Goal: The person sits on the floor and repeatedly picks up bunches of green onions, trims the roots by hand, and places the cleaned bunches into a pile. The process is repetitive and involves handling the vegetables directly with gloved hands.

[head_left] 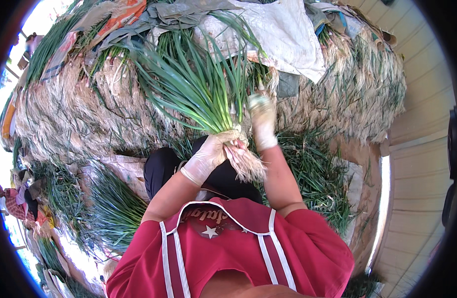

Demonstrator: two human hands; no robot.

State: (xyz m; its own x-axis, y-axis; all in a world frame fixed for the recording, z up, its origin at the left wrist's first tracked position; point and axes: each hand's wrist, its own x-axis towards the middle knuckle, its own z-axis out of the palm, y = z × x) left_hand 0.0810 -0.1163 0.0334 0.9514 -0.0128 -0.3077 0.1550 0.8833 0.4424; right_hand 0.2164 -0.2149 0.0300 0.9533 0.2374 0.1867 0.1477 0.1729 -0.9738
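Note:
My left hand (209,154), in a thin pale glove, grips a bunch of green onions (209,100) just above the roots. The long green leaves fan out up and to the left; the pinkish bulbs and pale roots hang down to the right below the fist. To the right of the bunch is my right hand (262,111), also gloved and blurred, raised near the front of the onion pile; whether it holds anything cannot be made out. Behind both hands stands a high pile of green onions (75,108) with the roots facing me.
White woven sheeting (288,33) and grey cloths cover the pile's top. Loose green leaves (314,178) lie at the right, and more onions (116,205) at the left. A ribbed wall (414,178) rises far right. Another person (21,201) is partly visible at the left edge.

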